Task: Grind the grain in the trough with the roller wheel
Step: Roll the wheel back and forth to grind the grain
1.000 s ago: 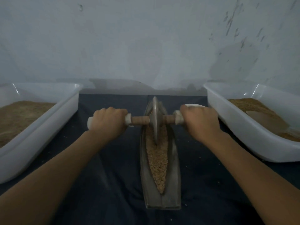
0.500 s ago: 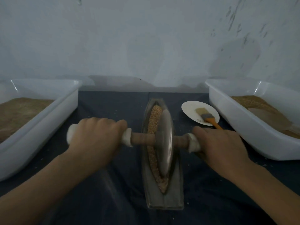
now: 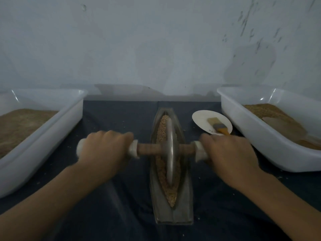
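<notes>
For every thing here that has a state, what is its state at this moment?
left hand: grips left handle
right hand: grips right handle
roller wheel: upright in trough
trough: holds grain
left tub: part filled
right tub: part filled
brush: lying on plate

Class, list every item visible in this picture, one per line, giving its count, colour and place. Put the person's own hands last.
trough: one, grey, boat-shaped, centre of the cloth.
grain: tan, heaped inside the trough.
roller wheel: one, grey metal disc on a brown axle with white handles, standing in the trough.
tubs: two, white, far left and far right, each holding brown grain or meal.
plate: one, white, right of the trough.
brush: one, orange handle, lying on the plate.
cloth: one, dark blue, under everything.
wall: pale grey, behind.
left hand: grips the left handle.
right hand: grips the right handle.
</notes>
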The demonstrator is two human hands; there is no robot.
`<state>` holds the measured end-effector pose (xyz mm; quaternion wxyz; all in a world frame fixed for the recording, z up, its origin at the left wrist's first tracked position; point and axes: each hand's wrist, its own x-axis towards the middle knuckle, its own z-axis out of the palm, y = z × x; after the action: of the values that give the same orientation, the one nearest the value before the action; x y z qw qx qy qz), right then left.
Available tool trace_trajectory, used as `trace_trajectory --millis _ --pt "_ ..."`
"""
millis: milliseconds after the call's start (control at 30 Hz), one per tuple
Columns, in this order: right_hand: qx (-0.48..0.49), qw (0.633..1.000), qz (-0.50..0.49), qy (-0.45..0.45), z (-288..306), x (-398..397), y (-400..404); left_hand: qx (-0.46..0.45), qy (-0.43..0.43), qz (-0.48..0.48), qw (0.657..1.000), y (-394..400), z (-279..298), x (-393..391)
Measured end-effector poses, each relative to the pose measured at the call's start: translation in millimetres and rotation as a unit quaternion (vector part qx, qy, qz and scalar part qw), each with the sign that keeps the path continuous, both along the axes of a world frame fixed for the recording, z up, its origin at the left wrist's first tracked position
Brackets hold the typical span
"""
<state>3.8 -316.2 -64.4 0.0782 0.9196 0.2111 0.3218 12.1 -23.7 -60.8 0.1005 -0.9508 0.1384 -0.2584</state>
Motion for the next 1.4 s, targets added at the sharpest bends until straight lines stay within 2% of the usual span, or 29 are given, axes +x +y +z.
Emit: trace_trajectory --millis 100,200,400,533,600,667,767,933,1033,1167,1267,1400 --pt "0.016 0.999 0.014 0.027 -2 -26 -5 0.015 -0.068 -0.07 0.995 6 6 -26" --pt "0.013 0.999 -0.006 0.049 -3 -12 -2 0.037 -0.035 -0.029 0.998 -2 5 -11" --pt "-0.037 0.998 -0.059 0.011 5 74 14 -0.07 0.027 0.035 0.997 -14 -7 66" --pt "-0.046 0.997 -0.063 0.012 12 65 22 -0.098 0.045 0.046 0.993 -16 -8 63" --pt "-0.055 0.997 -0.05 0.032 10 38 18 -0.066 0.028 0.044 0.996 -10 -9 35" --pt "-0.044 0.998 -0.032 0.022 7 5 10 -0.016 -0.013 -0.003 1.0 -5 -8 0" --pt "-0.008 1.0 0.018 0.0 4 -28 1 -0.02 -0.077 -0.086 0.993 5 1 -33" --pt "-0.003 0.999 -0.006 0.052 -1 3 -1 0.011 -0.02 -0.016 1.0 -6 0 -5" --pt "-0.012 0.999 -0.034 0.029 -5 54 6 -0.031 0.005 0.043 0.999 -17 1 44" --pt "0.023 0.998 -0.059 0.03 -2 85 11 -0.047 -0.006 0.043 0.998 -24 5 73" --pt "0.012 0.997 -0.049 0.064 -5 57 5 -0.019 -0.012 0.031 0.999 -22 7 51" --pt "0.016 0.999 0.0 0.047 -6 -9 -5 0.039 -0.055 -0.029 0.997 -10 7 -5"
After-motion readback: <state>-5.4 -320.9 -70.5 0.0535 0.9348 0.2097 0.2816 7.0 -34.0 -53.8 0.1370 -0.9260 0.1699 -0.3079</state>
